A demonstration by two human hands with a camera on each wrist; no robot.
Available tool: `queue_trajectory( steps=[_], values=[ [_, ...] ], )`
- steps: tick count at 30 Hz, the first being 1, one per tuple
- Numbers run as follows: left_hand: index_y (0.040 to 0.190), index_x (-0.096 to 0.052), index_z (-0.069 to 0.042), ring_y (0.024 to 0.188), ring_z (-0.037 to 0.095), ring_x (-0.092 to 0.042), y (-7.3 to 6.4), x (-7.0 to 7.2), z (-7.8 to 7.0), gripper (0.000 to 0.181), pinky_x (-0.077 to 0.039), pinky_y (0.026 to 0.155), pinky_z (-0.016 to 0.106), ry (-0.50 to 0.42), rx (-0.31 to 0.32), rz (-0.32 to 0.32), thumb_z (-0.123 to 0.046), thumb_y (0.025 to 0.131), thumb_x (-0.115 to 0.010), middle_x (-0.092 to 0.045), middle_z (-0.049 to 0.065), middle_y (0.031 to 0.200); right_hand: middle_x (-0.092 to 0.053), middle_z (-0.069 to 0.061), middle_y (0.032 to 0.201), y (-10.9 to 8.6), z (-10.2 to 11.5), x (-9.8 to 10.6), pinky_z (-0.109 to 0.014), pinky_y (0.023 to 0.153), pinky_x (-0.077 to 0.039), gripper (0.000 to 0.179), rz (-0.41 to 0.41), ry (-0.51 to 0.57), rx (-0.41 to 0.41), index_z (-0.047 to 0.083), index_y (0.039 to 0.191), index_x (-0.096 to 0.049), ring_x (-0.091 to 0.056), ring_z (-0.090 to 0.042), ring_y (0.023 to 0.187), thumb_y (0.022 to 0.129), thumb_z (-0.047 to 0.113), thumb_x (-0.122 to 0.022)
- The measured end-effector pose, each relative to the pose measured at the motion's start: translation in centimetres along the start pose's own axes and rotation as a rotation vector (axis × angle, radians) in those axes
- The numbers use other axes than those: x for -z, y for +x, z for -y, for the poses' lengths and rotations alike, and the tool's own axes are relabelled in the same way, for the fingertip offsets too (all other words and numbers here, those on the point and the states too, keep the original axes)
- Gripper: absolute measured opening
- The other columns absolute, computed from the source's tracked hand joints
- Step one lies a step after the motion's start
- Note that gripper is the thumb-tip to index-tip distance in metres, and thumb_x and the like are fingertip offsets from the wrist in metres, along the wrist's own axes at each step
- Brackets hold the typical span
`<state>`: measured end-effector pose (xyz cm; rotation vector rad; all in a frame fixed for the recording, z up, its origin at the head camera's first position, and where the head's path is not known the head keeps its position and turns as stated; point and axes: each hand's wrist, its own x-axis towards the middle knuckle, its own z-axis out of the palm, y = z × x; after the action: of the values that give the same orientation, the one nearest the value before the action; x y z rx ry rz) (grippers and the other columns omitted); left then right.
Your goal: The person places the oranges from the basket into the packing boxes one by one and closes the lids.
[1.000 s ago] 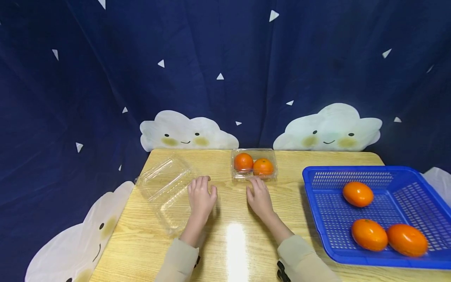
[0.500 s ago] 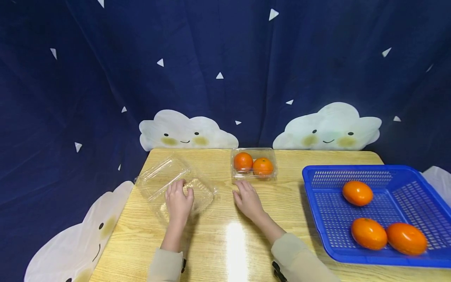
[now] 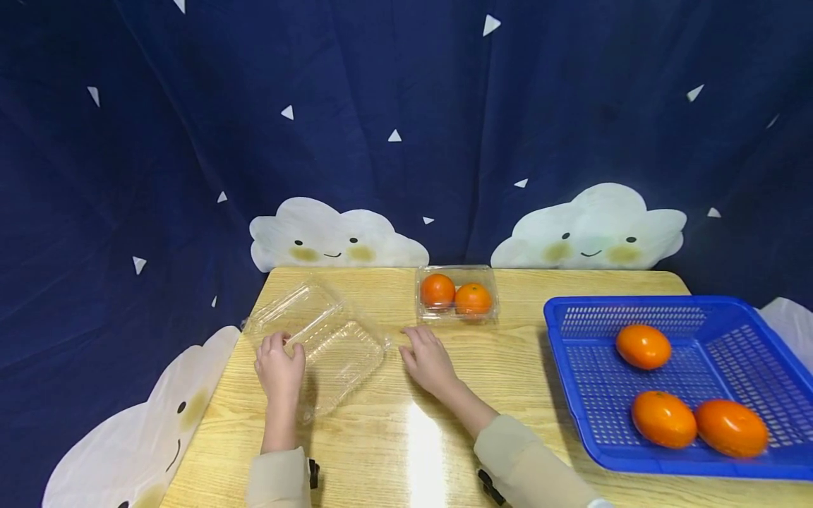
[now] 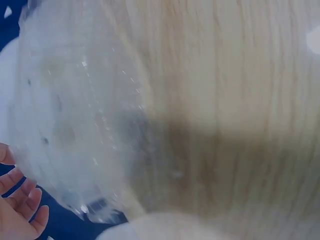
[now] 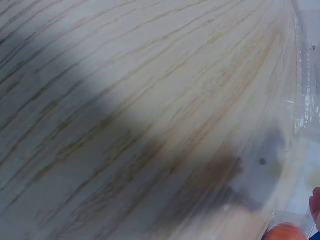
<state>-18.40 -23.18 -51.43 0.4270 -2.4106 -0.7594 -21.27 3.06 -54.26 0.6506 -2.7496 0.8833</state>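
Note:
An open clear plastic clamshell box (image 3: pixel 346 353) lies spread out on the left of the table, its far half reaching the left edge. My left hand (image 3: pixel 279 365) hovers at its left side, fingers loosely bent; in the left wrist view the fingers (image 4: pixel 31 204) are close to the plastic (image 4: pixel 70 115), and contact cannot be made out. My right hand (image 3: pixel 430 361) is just right of the box, fingers relaxed and holding nothing. Beyond it, a smaller-looking clear box (image 3: pixel 456 321) contains two oranges (image 3: pixel 438 291). In the right wrist view only a bit of the hand shows.
A blue plastic basket (image 3: pixel 689 367) with three oranges (image 3: pixel 663 419) stands on the right of the wooden table (image 3: pixel 381 458). Behind the table hangs a dark blue curtain (image 3: pixel 356 85) with white clouds and triangles.
My left hand has moved left across the open clear box to its left side. The right hand has shifted left too, away from the box with oranges.

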Motion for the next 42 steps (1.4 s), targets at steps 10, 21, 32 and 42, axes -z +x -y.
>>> queue_trajectory(
  steps=[10, 21, 32, 42],
  values=[
    [0.101, -0.054, 0.006, 0.096, 0.044, -0.044, 0.5, 0.5, 2.5, 0.026, -0.033, 0.080, 0.054, 0.011, 0.132, -0.038, -0.011, 0.081, -0.055, -0.051, 0.025, 0.101, -0.054, -0.010, 0.119, 0.5, 0.8, -0.5, -0.041, 0.087, -0.044, 0.039, 0.047, -0.012, -0.042, 0.007, 0.125, -0.049, -0.051, -0.027, 0.110, 0.091, 0.026, -0.052],
    [0.109, -0.046, 0.011, 0.102, 0.047, -0.038, 0.7, 0.2, 4.1, 0.034, -0.030, 0.087, 0.053, -0.037, 0.292, -0.073, -0.013, 0.086, -0.052, -0.043, 0.030, 0.107, -0.050, -0.014, 0.126, 1.2, 1.9, -1.2, -0.045, 0.093, -0.040, 0.047, 0.108, 0.055, -0.131, 0.004, 0.131, -0.043, -0.049, -0.030, 0.115, 0.092, 0.029, -0.050],
    [0.113, -0.041, 0.017, 0.104, 0.052, -0.037, 1.0, -0.3, 4.9, 0.041, -0.028, 0.091, 0.054, -0.138, 0.422, -0.068, -0.017, 0.088, -0.046, -0.041, 0.037, 0.108, -0.045, -0.017, 0.133, 1.5, 2.7, -1.5, -0.046, 0.098, -0.035, 0.052, 0.185, 0.037, -0.161, 0.002, 0.135, -0.037, -0.043, -0.034, 0.122, 0.094, 0.032, -0.046],
    [0.119, -0.036, 0.017, 0.103, 0.056, -0.042, 1.6, -0.4, 5.0, 0.048, -0.030, 0.092, 0.056, -0.183, 0.557, 0.018, -0.022, 0.090, -0.039, -0.044, 0.042, 0.109, -0.045, -0.020, 0.133, 1.9, 3.0, -2.0, -0.047, 0.098, -0.035, 0.051, 0.199, 0.042, -0.175, 0.000, 0.134, -0.038, -0.043, -0.037, 0.121, 0.094, 0.031, -0.046]
  ],
)
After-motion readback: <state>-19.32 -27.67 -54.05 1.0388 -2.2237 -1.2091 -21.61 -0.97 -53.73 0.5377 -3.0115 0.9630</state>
